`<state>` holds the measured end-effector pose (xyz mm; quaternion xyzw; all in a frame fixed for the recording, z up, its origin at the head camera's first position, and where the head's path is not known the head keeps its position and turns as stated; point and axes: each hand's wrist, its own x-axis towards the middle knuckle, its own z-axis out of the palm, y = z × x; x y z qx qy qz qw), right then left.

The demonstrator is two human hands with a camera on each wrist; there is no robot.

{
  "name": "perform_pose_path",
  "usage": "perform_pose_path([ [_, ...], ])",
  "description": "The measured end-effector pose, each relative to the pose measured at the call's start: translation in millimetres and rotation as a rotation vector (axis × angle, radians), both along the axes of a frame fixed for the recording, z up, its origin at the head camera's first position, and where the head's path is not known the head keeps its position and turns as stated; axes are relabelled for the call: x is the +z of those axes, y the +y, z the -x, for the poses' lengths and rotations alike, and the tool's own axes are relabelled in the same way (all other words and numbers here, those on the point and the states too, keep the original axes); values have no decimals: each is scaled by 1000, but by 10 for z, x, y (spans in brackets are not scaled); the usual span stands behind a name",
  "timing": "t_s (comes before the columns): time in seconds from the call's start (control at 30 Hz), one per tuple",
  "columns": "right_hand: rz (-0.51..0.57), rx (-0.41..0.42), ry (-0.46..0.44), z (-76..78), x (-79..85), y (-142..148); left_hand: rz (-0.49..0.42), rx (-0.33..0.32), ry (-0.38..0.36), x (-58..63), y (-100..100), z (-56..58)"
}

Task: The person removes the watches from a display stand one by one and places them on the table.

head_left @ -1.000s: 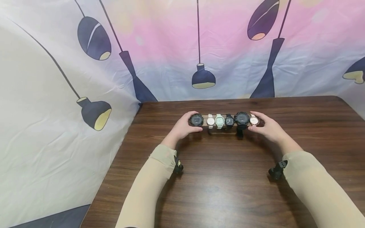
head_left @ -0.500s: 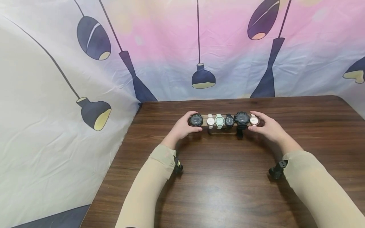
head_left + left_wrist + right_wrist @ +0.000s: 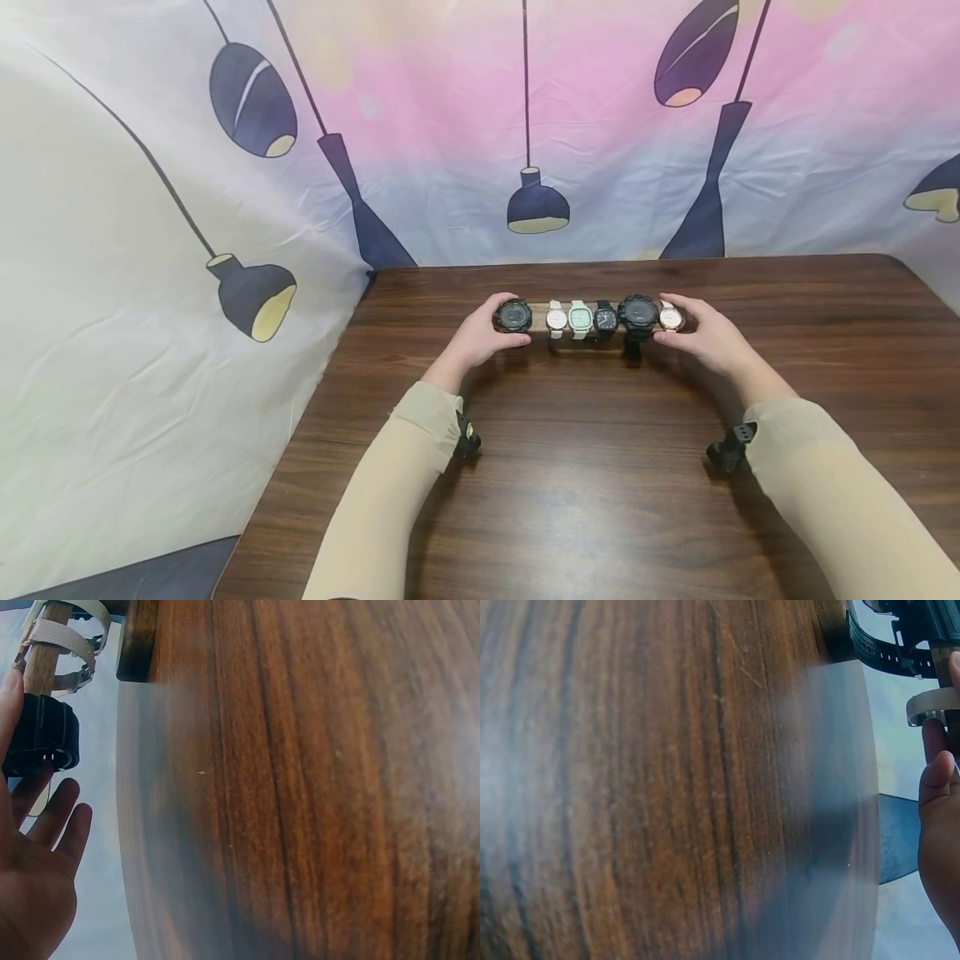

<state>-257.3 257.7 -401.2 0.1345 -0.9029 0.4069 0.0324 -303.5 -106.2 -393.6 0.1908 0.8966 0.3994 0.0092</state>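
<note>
A wooden watch stand [image 3: 539, 317] stands near the table's far edge, its bar lined with several wristwatches. My left hand [image 3: 482, 332] grips the stand's left end, thumb and fingers around a bulky black digital watch [image 3: 513, 316]. Rightward along the bar come a white-strapped watch [image 3: 557, 320], a mint green square watch [image 3: 580, 318], a black square watch [image 3: 605, 318] and a large black watch [image 3: 638, 312]. My right hand [image 3: 708, 333] grips the right end around a rose-gold watch [image 3: 671, 317]. In the left wrist view, fingers [image 3: 56, 814] extend below the black watch's looped strap.
The dark wood table [image 3: 570, 500] runs under both forearms. Behind it hangs a backdrop cloth [image 3: 450, 108] printed with lamps. A small black camera sits on each wrist, the left camera [image 3: 468, 437] and the right camera [image 3: 727, 450]. A strap end [image 3: 633, 352] dangles below the bar.
The view has shifted very slightly. Both hands and the watch stand keep the same places on the table.
</note>
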Motion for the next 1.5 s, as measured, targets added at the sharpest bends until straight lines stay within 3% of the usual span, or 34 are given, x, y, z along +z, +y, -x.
perform_pose_path([
  [0.5,9,3,-40,14,-4,29,-15,14,6,-21,-38,3],
  [1.0,7,13,-52,36,-21,45,-17,49,-57,-32,-89,-30],
  [1.5,-2,-12,-57,7,1,22,-25,84,-37,-21,-167,-108],
])
